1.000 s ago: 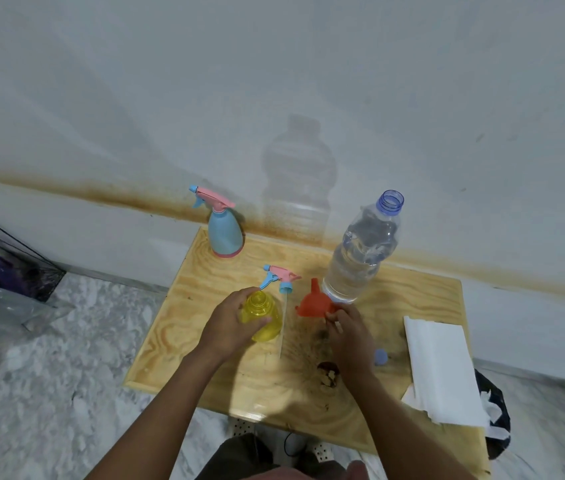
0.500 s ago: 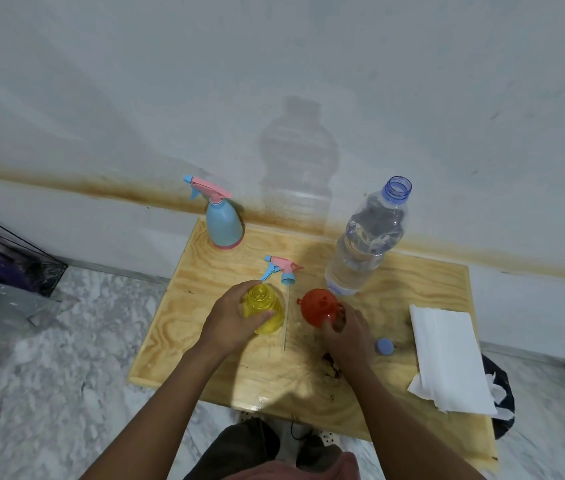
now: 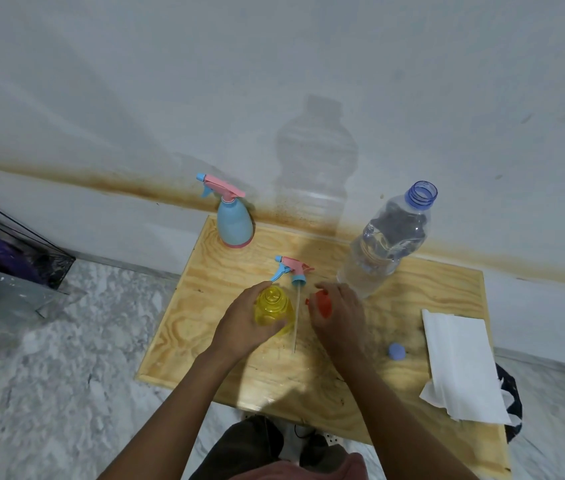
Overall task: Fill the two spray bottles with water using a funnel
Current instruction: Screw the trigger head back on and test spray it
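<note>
A yellow spray bottle stands open-necked near the middle of the wooden table, and my left hand grips its body. Its pink and blue spray head with the dip tube lies on the table just behind and beside it. My right hand holds the orange funnel, mostly covered by my fingers, right of the yellow bottle. A blue spray bottle with its head on stands at the back left. A large clear water bottle, uncapped, stands at the back right.
A small blue cap lies on the table right of my right forearm. A folded white paper towel covers the table's right side. A dark plastic-wrapped object sits on the marble floor at left. The wall is directly behind the table.
My right hand has lifted the orange funnel off the table beside the water bottle and brought it left, closer to the yellow bottle. My left hand keeps holding the yellow bottle.
</note>
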Tool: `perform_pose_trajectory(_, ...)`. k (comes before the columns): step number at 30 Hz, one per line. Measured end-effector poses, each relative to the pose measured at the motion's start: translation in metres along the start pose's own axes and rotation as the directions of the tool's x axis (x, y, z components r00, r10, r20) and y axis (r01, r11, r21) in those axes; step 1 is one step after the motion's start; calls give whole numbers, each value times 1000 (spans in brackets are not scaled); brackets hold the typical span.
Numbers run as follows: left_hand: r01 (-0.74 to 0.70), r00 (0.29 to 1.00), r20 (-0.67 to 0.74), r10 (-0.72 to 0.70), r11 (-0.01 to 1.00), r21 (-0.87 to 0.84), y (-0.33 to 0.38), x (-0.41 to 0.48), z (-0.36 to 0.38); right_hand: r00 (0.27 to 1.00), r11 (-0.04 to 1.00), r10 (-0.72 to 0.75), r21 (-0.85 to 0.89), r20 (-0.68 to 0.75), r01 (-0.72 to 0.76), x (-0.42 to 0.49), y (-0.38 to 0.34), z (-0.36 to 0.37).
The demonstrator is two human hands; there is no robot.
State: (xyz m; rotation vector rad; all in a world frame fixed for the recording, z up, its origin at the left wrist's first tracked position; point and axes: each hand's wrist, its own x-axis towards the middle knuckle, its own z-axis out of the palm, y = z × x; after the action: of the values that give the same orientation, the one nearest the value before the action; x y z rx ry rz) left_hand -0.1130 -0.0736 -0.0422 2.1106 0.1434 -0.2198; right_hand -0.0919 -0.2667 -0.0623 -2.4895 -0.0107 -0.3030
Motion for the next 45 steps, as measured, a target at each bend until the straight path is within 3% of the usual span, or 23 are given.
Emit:
perform_pose_trajectory(2, -2, 1000, 24, 3, 1000, -25, -5, 1, 2, 986, 999, 33, 10, 166, -36, 19, -13, 7)
perform_pose_trajectory(5, 2, 1000, 31, 0, 998, -66, -13, 4, 5, 890, 972, 228, -33, 394, -234, 48, -23, 21)
perform_pose_trajectory(12, 31, 999, 25, -28, 994, -107, -23, 8, 8, 767, 914, 401, -160, 501, -374, 79, -20, 49)
perform_pose_trajectory(16, 68, 997, 32, -65, 993, -102, -22, 8, 6, 750, 870, 450, -48, 485, -491, 82, -14, 61)
perform_pose_trajectory(19, 70, 997, 34, -67, 994, -90, -19, 9, 4, 793, 860, 413, 96, 448, -501, 87, -21, 53)
perform_pose_trajectory(23, 58, 998, 32, -56, 995, -79, -20, 11, -1, 889, 886, 280, 259, 362, -385, 96, -44, 16)
perform_pose_trajectory(27, 17, 1000, 5, -16, 996, -91, -14, 15, -8, 973, 860, 130, 467, 189, -206, 98, -72, -36)
perform_pose_trajectory(32, 35, 999, -20, -39, 987, -159, -7, 15, -13, 996, 760, 77, 648, -35, -36, 99, -108, -89)
perform_pose_trajectory(36, 20, 998, -48, -28, 987, -161, 1, 13, -15, 992, 758, 60, 652, -109, 25, 95, -123, -113)
perform_pose_trajectory(45, -99, 990, -113, 87, 990, -99, 31, 4, -15, 999, 670, 39, 743, -9, -20, 73, -128, -114)
